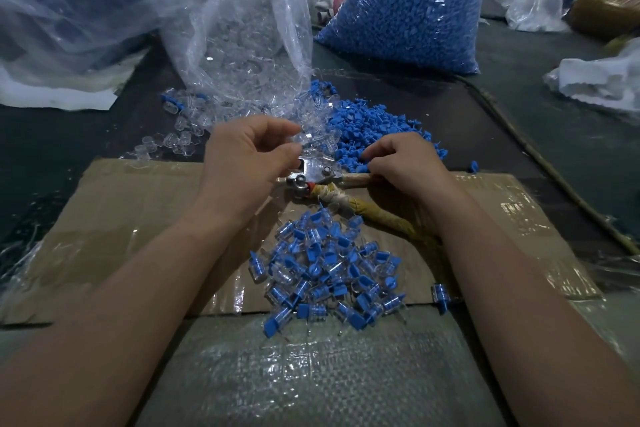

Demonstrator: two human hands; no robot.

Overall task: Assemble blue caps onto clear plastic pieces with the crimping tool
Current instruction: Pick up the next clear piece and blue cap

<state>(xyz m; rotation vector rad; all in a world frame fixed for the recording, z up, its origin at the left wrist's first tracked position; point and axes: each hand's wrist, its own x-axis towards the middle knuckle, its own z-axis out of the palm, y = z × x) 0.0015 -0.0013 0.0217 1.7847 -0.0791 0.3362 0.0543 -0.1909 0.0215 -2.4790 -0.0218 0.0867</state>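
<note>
- A metal crimping tool (pixel 313 174) with tape-wrapped handles is laid on a sheet of cardboard (pixel 114 215) at the centre.
- The left hand (pixel 247 158) is held over the tool's head, fingers curled together; what is pinched cannot be told.
- The right hand (pixel 405 163) is pressed down on a handle, fingertips curled among loose blue caps (pixel 367 121).
- Clear plastic pieces (pixel 180 135) are spilled from a far-left bag (pixel 239 45).
- Finished pieces (pixel 329 270) are heaped nearer.
</note>
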